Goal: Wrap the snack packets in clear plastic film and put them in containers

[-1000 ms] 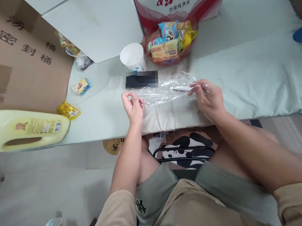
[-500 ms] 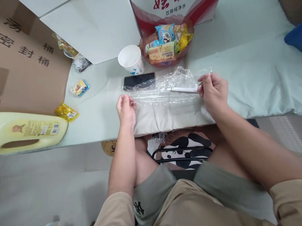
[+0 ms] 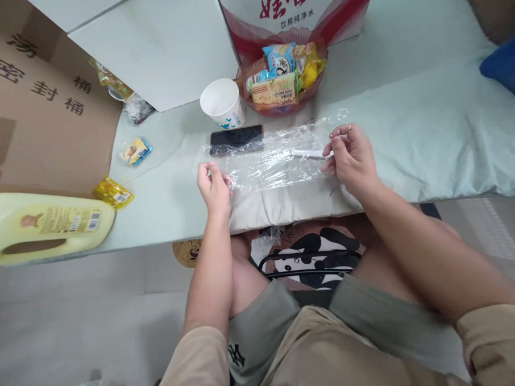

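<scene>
Clear plastic film (image 3: 269, 167), thin and crinkled, is spread over the near side of the cloth-covered surface. My left hand (image 3: 213, 186) is closed on its left end. At the other end is my right hand (image 3: 350, 157), its fingers apart and curved over the film's edge; I see nothing gripped in them. A slim white stick (image 3: 307, 154) lies by the film, its right end reaching my right fingertips. Whether it is under or inside the film, I cannot tell. Behind the film's left part lies a dark phone (image 3: 237, 140), partly overlapped by it.
A white paper cup (image 3: 223, 103) stands behind the phone, beside a reddish bowl (image 3: 290, 109) of packaged snacks. Small snack packets (image 3: 113, 192) and a pale yellow jug (image 3: 49, 227) lie to the left. Cardboard boxes (image 3: 45, 128) stand at the back and left.
My right hand has moved slightly left and its fingers have loosened from the film's right end. The film has slackened and spread flatter. My left hand stays almost in place.
</scene>
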A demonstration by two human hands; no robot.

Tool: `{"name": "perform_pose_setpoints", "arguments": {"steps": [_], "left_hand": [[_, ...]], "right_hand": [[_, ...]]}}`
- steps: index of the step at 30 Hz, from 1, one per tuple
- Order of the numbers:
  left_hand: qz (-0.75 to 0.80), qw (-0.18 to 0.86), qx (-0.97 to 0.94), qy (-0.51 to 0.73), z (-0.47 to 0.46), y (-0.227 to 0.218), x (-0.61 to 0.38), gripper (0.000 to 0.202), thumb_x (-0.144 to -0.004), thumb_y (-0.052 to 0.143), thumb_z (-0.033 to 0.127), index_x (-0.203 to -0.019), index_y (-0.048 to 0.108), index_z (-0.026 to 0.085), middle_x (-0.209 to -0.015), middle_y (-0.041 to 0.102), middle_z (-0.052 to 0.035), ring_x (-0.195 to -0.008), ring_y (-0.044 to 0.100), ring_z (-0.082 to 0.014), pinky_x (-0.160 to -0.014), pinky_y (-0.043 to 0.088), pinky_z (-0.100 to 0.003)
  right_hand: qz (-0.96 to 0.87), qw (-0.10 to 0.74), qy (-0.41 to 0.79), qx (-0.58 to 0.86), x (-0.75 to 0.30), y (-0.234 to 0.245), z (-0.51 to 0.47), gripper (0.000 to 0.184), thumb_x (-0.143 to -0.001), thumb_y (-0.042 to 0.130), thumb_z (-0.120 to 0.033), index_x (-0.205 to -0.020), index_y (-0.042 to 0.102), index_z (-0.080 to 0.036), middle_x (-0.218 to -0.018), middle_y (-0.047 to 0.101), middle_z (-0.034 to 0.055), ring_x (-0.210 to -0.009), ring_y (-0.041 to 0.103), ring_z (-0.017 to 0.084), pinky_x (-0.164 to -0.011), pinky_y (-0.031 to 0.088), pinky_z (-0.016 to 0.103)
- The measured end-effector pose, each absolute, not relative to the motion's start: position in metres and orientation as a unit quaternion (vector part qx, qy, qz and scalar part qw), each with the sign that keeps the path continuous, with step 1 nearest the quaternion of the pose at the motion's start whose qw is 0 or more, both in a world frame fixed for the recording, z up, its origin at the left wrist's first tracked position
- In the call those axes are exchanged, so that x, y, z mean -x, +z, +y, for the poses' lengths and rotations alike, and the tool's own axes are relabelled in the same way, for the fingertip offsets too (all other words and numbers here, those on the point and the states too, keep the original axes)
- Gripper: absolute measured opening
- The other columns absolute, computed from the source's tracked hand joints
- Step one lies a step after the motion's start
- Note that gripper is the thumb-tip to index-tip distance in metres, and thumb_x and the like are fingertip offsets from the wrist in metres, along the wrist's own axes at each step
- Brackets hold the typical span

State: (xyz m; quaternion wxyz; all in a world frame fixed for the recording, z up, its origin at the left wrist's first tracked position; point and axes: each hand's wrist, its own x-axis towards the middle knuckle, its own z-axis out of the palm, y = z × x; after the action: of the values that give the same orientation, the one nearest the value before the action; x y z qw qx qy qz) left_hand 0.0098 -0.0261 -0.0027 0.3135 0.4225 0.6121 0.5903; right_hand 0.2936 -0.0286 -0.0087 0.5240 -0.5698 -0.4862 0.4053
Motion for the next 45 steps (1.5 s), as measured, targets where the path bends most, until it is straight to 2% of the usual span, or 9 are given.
{"name": "perform_pose_setpoints", "arguments": {"steps": [7, 11, 16, 19, 23, 26, 31, 37, 45], "left_hand": [[0.637, 0.337, -0.406, 0.562, -0.029, -0.002, -0.009, 0.052, -0.089, 0.062, 0.07, -0.077, 0.043, 0.023, -0.05, 0.049, 0.0093, -0.033, 0.034, -0.004, -0.032, 0.018, -0.02], [0.631, 0.349, -0.416, 0.553, -0.028, -0.002, -0.01, 0.049, -0.091, 0.061, 0.067, -0.078, 0.043, 0.023, -0.052, 0.054, 0.0085, -0.03, 0.029, -0.0044, -0.031, 0.014, -0.022], [0.611, 0.363, -0.427, 0.559, -0.027, -0.004, -0.011, 0.054, -0.087, 0.062, 0.073, -0.08, 0.043, 0.023, -0.065, 0.065, 0.004, -0.032, 0.029, -0.0018, -0.033, 0.015, -0.022], [0.616, 0.368, -0.422, 0.554, -0.026, -0.007, -0.01, 0.06, -0.082, 0.063, 0.078, -0.08, 0.042, 0.022, -0.07, 0.068, 0.0017, -0.032, 0.029, -0.0008, -0.033, 0.014, -0.022], [0.639, 0.362, -0.402, 0.548, -0.025, -0.01, -0.008, 0.059, -0.083, 0.063, 0.076, -0.079, 0.04, 0.022, -0.074, 0.072, 0.0002, -0.031, 0.027, 0.0005, -0.032, 0.011, -0.022], [0.647, 0.354, -0.385, 0.554, -0.025, -0.009, -0.01, 0.053, -0.089, 0.063, 0.068, -0.079, 0.039, 0.022, -0.08, 0.075, -0.0019, -0.031, 0.026, 0.001, -0.031, 0.012, -0.021], [0.633, 0.349, -0.366, 0.587, -0.025, -0.001, -0.012, 0.046, -0.089, 0.067, 0.059, -0.078, 0.044, 0.021, -0.086, 0.074, -0.0012, -0.034, 0.034, 0.0011, -0.032, 0.018, -0.02], [0.628, 0.443, -0.331, 0.547, -0.024, 0.004, -0.007, 0.049, -0.085, 0.067, 0.067, -0.08, 0.055, 0.02, -0.065, 0.062, 0.0007, -0.037, 0.045, -0.0052, -0.034, 0.024, -0.02], [0.663, 0.412, -0.377, 0.499, -0.028, 0.008, -0.013, 0.027, -0.088, 0.068, 0.035, -0.069, 0.059, 0.017, -0.052, 0.058, 0.003, -0.034, 0.045, -0.006, -0.035, 0.031, -0.017]], "right_hand": [[-0.506, 0.44, 0.411, 0.618, -0.294, -0.004, -0.031, 0.031, -0.1, 0.055, -0.054, -0.109, 0.058, -0.025, -0.06, 0.064, -0.0044, -0.037, 0.053, 0.013, -0.043, 0.045, 0.027], [-0.549, 0.406, 0.432, 0.589, -0.295, -0.006, -0.03, 0.029, -0.097, 0.058, -0.046, -0.084, 0.061, -0.021, -0.084, 0.076, 0.0045, -0.041, 0.055, 0.009, -0.044, 0.045, 0.026], [-0.573, 0.401, 0.427, 0.573, -0.295, -0.013, -0.03, 0.03, -0.094, 0.059, -0.047, -0.081, 0.063, -0.02, -0.123, 0.073, 0.0098, -0.048, 0.062, 0.01, -0.054, 0.055, 0.032], [-0.581, 0.393, 0.414, 0.58, -0.297, -0.019, -0.028, 0.032, -0.095, 0.059, -0.048, -0.079, 0.062, -0.021, -0.105, 0.075, 0.0081, -0.059, 0.07, 0.017, -0.067, 0.059, 0.037], [-0.606, 0.396, 0.374, 0.579, -0.299, -0.024, -0.027, 0.03, -0.095, 0.059, -0.047, -0.077, 0.06, -0.024, -0.082, 0.073, 0.0067, -0.102, 0.075, 0.028, -0.09, 0.059, 0.045], [-0.607, 0.397, 0.367, 0.583, -0.298, -0.021, -0.028, 0.027, -0.096, 0.059, -0.045, -0.078, 0.06, -0.025, -0.082, 0.072, 0.0075, -0.114, 0.072, 0.03, -0.088, 0.061, 0.043], [-0.559, 0.461, 0.37, 0.581, -0.298, -0.01, -0.03, 0.029, -0.095, 0.06, -0.048, -0.081, 0.063, -0.023, -0.111, 0.073, 0.0087, -0.071, 0.072, 0.018, -0.053, 0.056, 0.03], [-0.501, 0.495, 0.395, 0.59, -0.302, -0.011, -0.025, 0.038, -0.099, 0.055, -0.058, -0.082, 0.062, -0.025, -0.061, 0.062, -0.0011, -0.048, 0.059, 0.014, -0.048, 0.052, 0.028], [-0.455, 0.487, 0.397, 0.631, -0.306, -0.017, -0.015, 0.025, -0.098, 0.056, -0.049, -0.099, 0.065, -0.025, -0.066, 0.067, 0.0, -0.04, 0.052, 0.014, -0.042, 0.044, 0.03]]}}
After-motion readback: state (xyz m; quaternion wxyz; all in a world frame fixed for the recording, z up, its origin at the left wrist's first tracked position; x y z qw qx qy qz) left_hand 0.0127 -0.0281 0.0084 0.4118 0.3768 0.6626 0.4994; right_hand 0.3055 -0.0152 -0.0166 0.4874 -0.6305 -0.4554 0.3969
